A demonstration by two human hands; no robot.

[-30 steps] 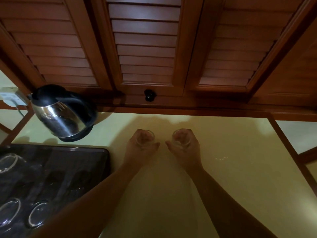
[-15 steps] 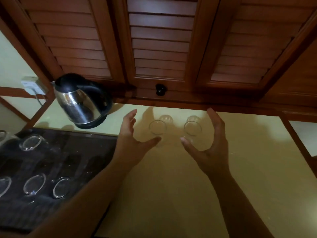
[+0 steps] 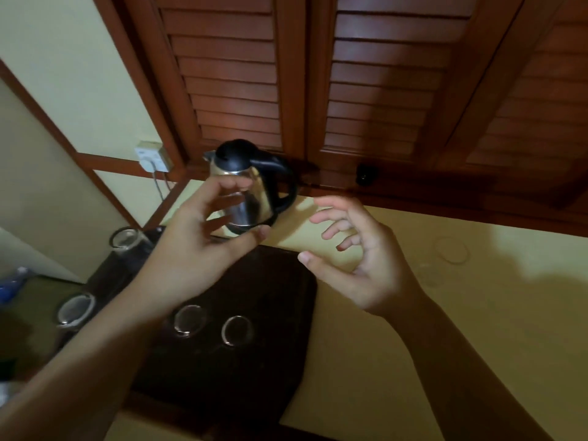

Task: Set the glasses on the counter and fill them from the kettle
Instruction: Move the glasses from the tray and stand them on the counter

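Note:
A steel kettle (image 3: 254, 189) with a black lid and handle stands at the back of the pale yellow counter (image 3: 397, 361). My left hand (image 3: 203, 243) hovers open in front of it, partly covering its body. My right hand (image 3: 359, 259) is open too, fingers curled, over the counter just right of the kettle. One clear glass (image 3: 451, 249) stands upright on the counter to the right of that hand. A fainter rim of a second glass (image 3: 431, 275) shows just in front of it.
A dark tray (image 3: 254, 361) at the left holds several upside-down glasses (image 3: 237, 329). A wall socket (image 3: 152, 155) with a cord sits left of the kettle. Louvred wooden doors (image 3: 366, 90) close off the back. A blue bottle (image 3: 12, 286) shows at the far left edge.
Both hands let go of the two glasses, which now stand on the counter. The view swung left, and both hands moved left toward the kettle.

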